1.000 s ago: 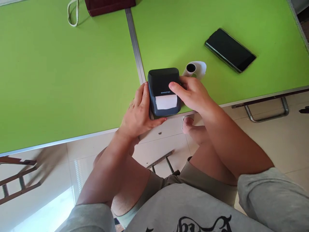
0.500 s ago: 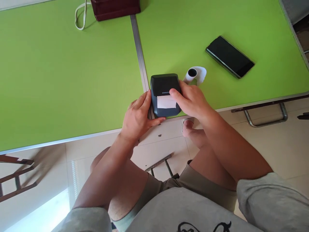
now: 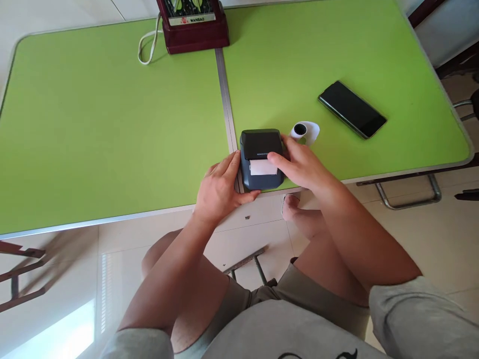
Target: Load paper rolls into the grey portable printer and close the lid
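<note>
A small dark label printer (image 3: 262, 144) sits at the front edge of the green table, just right of the metal seam. White label paper (image 3: 264, 167) sticks out of its slot. My left hand (image 3: 219, 189) grips the printer's left side, its thumb along the near edge. On the right side, my right hand (image 3: 299, 162) holds the printer, with the thumb resting on top by the paper. Close behind my right hand lies a roll of white label paper (image 3: 310, 132) with a dark core and a loose end.
A black smartphone (image 3: 352, 108) lies to the right on the green table (image 3: 112, 124). At the back stands a dark red boxed device (image 3: 196, 35) with a white cord (image 3: 149, 45). A metal seam (image 3: 224, 94) crosses the table. Below are my legs and a tiled floor.
My view has tilted up, so more of the table's far side and the dark red device shows. Both hands stay on the printer in much the same grip.
</note>
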Demonstrator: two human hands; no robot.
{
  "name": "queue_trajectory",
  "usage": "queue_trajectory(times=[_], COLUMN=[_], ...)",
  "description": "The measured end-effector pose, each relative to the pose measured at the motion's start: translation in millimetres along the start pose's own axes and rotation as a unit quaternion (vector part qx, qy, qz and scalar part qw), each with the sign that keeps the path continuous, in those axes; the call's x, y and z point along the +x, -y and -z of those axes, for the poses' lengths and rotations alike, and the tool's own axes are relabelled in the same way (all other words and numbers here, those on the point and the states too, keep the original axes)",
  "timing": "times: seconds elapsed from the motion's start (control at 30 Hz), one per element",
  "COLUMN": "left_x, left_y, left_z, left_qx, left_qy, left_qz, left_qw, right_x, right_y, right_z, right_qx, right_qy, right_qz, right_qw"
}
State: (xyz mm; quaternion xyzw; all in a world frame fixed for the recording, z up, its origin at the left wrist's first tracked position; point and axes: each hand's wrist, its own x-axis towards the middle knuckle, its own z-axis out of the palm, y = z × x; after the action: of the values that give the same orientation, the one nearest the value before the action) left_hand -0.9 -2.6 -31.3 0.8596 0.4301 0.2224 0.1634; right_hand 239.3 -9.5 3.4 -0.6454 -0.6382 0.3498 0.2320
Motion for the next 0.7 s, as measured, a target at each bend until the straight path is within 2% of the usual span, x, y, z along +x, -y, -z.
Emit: queue_trajectory(times=[0.1, 0.23, 0.3, 0.43, 0.6, 0.7], left_x=[-0.1, 0.1, -0.1, -0.6, -0.5, -1.5], left_y=[-1.7, -0.8, -0.6, -1.6, -3.3, -3.6], left_z=[-0.5, -0.9, -0.9, -0.1, 1.3, 1.7], left_qx=[0.008, 0.010, 0.011, 0.013, 0.017, 0.016], left_qy=[0.010, 0.015, 0.015, 0.014, 0.019, 0.026], left_qz=[0.005, 0.001, -0.003, -0.005, 0.007, 0.013], left_qw=[1.000, 1.000, 1.000, 1.000, 1.000, 0.999], right_x=[-2.2, -5.5, -5.9, -2.8, 3.6, 4.1], right_y=[2.9, 22.5, 34.7, 51.7, 59.9, 61.5], right_z=[6.9, 12.7, 14.9, 20.8, 25.2, 22.2], right_qx=[0.034, -0.060, -0.087, -0.108, -0.114, -0.102], right_qy=[0.017, -0.061, -0.078, -0.103, -0.141, -0.128], right_qz=[-0.032, 0.032, 0.052, 0.038, 0.039, 0.058], right_qw=[0.999, 0.996, 0.992, 0.988, 0.983, 0.985])
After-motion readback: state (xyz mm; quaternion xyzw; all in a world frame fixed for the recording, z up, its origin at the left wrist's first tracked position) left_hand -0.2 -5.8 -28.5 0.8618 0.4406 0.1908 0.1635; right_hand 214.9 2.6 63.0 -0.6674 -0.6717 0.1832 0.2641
